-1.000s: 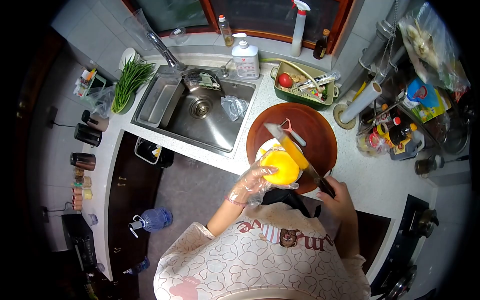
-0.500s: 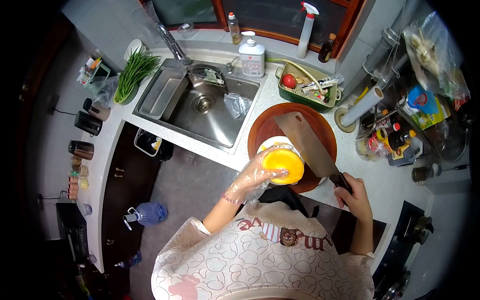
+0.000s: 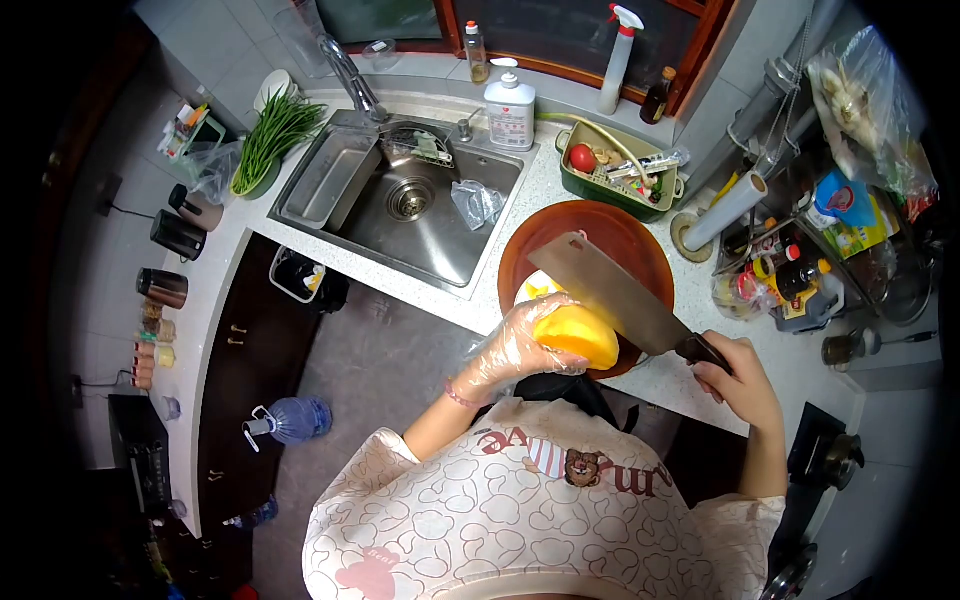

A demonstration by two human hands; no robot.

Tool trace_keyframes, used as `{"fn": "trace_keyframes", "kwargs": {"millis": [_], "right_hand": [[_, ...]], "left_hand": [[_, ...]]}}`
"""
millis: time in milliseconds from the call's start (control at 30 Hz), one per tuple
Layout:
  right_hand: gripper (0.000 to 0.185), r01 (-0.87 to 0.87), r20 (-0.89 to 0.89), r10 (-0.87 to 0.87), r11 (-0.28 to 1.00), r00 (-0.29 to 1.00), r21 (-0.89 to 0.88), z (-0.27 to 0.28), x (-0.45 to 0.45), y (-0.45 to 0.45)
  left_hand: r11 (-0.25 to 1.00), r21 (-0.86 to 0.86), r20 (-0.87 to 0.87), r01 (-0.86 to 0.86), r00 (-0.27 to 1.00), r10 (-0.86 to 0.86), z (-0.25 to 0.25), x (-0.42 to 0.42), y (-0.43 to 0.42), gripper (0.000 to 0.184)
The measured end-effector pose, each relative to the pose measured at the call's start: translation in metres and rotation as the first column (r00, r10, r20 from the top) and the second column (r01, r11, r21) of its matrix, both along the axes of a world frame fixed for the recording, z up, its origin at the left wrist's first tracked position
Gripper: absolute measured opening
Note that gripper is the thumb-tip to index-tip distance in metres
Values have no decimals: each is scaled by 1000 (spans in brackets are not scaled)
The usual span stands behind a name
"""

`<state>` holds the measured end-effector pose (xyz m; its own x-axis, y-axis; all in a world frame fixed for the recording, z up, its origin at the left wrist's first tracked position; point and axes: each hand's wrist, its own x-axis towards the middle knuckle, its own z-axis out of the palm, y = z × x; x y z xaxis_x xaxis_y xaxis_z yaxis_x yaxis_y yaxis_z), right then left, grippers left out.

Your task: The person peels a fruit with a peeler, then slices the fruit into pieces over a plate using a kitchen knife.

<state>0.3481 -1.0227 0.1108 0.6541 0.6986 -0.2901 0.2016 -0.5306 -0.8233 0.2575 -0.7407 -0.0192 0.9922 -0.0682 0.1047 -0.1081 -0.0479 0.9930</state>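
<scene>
In my left hand (image 3: 525,345), which wears a clear plastic glove, is a thick piece of orange-yellow pumpkin (image 3: 578,337), its cut face turned up. My right hand (image 3: 738,380), bare, is wrapped around the dark handle of a broad cleaver (image 3: 610,292). The blade slants up to the left, just beyond the pumpkin; whether the edge touches it I cannot tell. Beneath both is a round reddish-brown cutting board (image 3: 640,232). A white bowl (image 3: 524,290) with yellow pieces (image 3: 541,284) stands on the board, partly hidden by my left hand and the blade.
Left of the board is a steel sink (image 3: 440,245) with a crumpled plastic bag (image 3: 478,204) in it. A green basket (image 3: 615,195) with a tomato (image 3: 583,157) stands behind the board. Bottles (image 3: 790,270) crowd the right side. Green chives (image 3: 275,140) lie at the left.
The cleaver and my right hand have shifted, the hand going right and the blade moving left over the bowl. The pumpkin has moved slightly right and tilted.
</scene>
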Motion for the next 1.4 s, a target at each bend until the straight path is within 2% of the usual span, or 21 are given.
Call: {"fn": "trace_keyframes", "kwargs": {"millis": [133, 433, 567, 767, 1067, 1167, 1267, 1400], "right_hand": [[14, -104, 56, 108, 992, 993, -67, 19, 2, 5], [18, -237, 265, 251, 968, 931, -84, 37, -3, 14], [19, -240, 236, 261, 964, 936, -114, 44, -4, 17], [25, -283, 292, 323, 943, 900, -173, 50, -6, 20], [28, -284, 285, 356, 921, 890, -266, 48, -7, 20], [28, -283, 269, 355, 920, 896, -272, 47, -6, 21], [27, -274, 264, 341, 927, 902, -257, 46, -5, 23], [24, -255, 286, 322, 935, 903, -246, 41, -6, 23]], "left_hand": [[999, 12, -33, 34, 999, -34, 2, -4, -2, 59], [989, 145, 146, 37, 988, -59, 10, -4, 1, 51], [995, 97, 175, -22, 985, 4, 21, -6, -2, 52], [977, 175, 266, -124, 961, 74, 22, -11, -1, 55], [989, 133, 275, -69, 961, 30, 19, -9, 1, 57], [972, 165, 339, -166, 935, 102, 14, -7, -2, 55], [980, 121, 344, -156, 933, 106, 17, -6, -2, 55], [971, 163, 367, -176, 924, 106, 16, -5, -1, 54]]}}
